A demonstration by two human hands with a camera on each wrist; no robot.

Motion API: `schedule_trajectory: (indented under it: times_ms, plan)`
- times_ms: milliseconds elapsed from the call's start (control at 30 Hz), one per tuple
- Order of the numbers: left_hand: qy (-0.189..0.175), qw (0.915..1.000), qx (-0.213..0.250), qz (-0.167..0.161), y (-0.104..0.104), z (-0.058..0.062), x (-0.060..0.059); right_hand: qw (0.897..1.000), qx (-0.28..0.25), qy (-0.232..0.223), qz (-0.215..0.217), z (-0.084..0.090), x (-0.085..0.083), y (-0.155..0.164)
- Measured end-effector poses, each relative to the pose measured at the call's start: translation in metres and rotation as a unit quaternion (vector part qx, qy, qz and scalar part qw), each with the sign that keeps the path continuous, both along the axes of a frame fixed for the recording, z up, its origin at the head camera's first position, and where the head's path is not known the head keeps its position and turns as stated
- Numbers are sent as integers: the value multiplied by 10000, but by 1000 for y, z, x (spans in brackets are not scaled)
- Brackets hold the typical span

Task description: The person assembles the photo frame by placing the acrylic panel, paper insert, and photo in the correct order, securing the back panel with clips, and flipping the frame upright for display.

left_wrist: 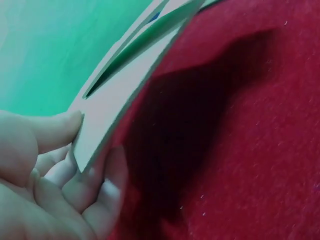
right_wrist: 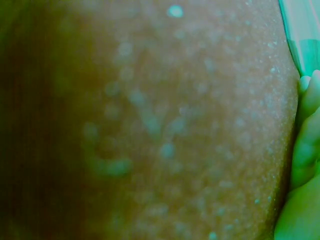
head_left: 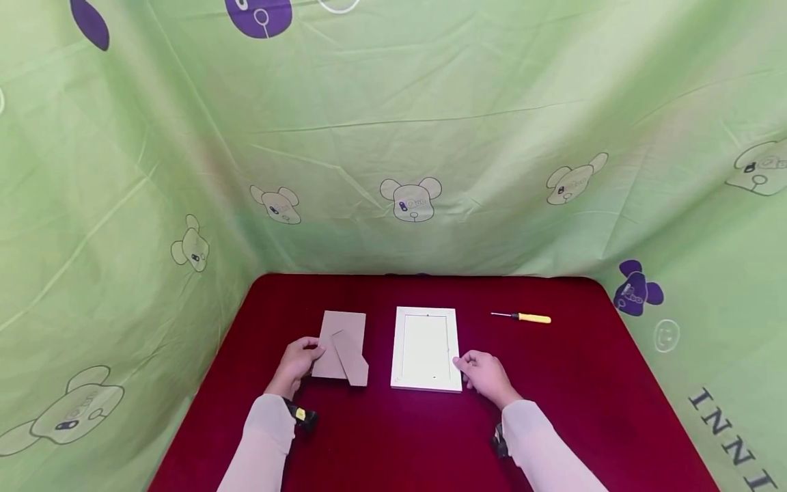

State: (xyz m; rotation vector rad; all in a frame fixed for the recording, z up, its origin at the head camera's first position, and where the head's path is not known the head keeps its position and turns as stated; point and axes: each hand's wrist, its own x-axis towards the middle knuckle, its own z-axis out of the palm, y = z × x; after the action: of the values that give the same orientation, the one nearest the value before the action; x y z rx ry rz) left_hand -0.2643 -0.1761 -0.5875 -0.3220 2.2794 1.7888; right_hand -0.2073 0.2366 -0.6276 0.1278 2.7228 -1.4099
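Left hand (head_left: 299,362): thumb and fingers pinch the near-left edge of the cardboard backing (head_left: 341,347), lifting it slightly off the red table (head_left: 584,383). Right hand (head_left: 486,374): fingertips touch the right edge of the white picture frame (head_left: 427,348), lying flat just right of the backing; grip unclear. Screwdriver (head_left: 522,317) lies far right, well apart.

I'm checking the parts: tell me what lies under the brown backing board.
Under the brown backing board only the red tablecloth shows. The left hand pinches its lifted edge, fingers beneath. The rest underneath is hidden.
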Motion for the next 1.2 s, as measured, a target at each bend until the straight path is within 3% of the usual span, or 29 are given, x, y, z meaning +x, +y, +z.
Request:
schedule_trajectory:
  times_ms: [167,567,1200]
  plan:
    - [62,9998,159,126,14,0,-2,10000,8,7,17,0,-1,0]
    - [219,9988,420,-149,52,-4,-4,10000,11,30,13,-5,-1,1]
    - [113,9974,572,-417,93,-5,-4,10000,-22,57,68,-2,3,3]
